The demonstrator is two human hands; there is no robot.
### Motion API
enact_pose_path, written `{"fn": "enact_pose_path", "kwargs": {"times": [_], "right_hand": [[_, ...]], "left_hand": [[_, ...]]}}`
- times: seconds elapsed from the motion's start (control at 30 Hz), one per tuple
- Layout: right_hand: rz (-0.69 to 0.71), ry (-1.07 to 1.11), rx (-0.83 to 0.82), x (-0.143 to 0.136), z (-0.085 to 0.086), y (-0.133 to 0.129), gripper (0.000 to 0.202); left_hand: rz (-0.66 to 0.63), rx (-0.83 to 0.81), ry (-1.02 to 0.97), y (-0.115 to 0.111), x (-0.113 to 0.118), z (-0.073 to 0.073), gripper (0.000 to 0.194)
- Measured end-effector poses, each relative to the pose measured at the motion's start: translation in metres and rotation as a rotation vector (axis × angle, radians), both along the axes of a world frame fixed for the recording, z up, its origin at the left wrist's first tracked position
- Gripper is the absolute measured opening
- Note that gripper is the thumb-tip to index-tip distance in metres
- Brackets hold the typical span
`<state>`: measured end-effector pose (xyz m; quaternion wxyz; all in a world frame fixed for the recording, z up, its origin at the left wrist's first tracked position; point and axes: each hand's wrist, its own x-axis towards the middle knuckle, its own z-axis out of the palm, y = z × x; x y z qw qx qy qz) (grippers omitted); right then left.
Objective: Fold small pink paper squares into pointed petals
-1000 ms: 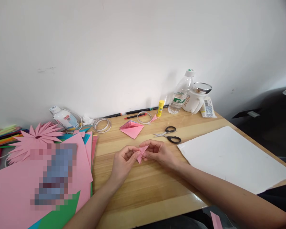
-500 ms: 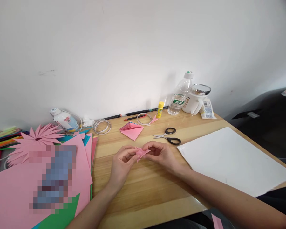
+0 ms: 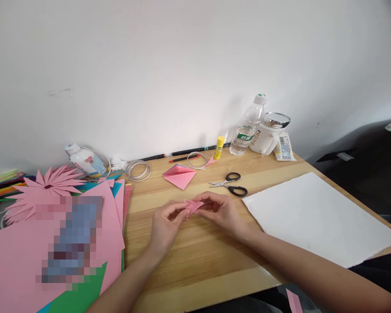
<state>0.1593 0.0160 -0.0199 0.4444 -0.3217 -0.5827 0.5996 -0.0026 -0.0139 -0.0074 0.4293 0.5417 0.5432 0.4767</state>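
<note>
A small folded pink paper (image 3: 193,207) is held between both hands over the middle of the wooden table. My left hand (image 3: 169,221) pinches its left side with thumb and fingers. On the other side, my right hand (image 3: 219,212) has its fingers curled against the paper's right edge. Just beyond the hands lies a stack of folded pink pieces (image 3: 180,177). Black-handled scissors (image 3: 231,184) rest with blades apart, beyond my right hand.
Along the wall stand a yellow glue stick (image 3: 219,148), a water bottle (image 3: 246,128) and a white mug (image 3: 267,134). A white board (image 3: 319,219) lies right. Pink sheets (image 3: 16,256) and a pink paper star (image 3: 48,187) lie left, with a roll of tape (image 3: 138,170) nearby.
The folded paper has turned slightly and now looks flatter between the fingers. Both hands stay in nearly the same place. The camera view has shifted a little.
</note>
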Motion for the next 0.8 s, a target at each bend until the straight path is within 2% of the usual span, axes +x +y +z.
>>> {"fn": "enact_pose_path", "kwargs": {"times": [0.2, 0.4, 0.5, 0.63, 0.8], "right_hand": [[-0.078, -0.062, 0.095, -0.003, -0.006, -0.004, 0.025], [-0.081, -0.16, 0.153, -0.004, 0.001, -0.005, 0.015], [-0.037, -0.143, 0.099, -0.002, 0.005, -0.004, 0.019], [0.089, -0.024, -0.073, -0.002, 0.007, -0.002, 0.025], [0.1, -0.031, -0.201, -0.001, 0.01, 0.0, 0.027]], "left_hand": [[-0.051, 0.125, 0.109, -0.002, 0.0, 0.0, 0.012], [-0.04, 0.165, 0.225, -0.001, 0.001, 0.003, 0.011], [-0.101, 0.043, 0.133, -0.002, 0.002, 0.005, 0.013], [-0.079, -0.046, -0.008, -0.003, 0.005, 0.007, 0.017], [-0.087, -0.126, -0.093, -0.002, 0.005, 0.009, 0.019]]}}
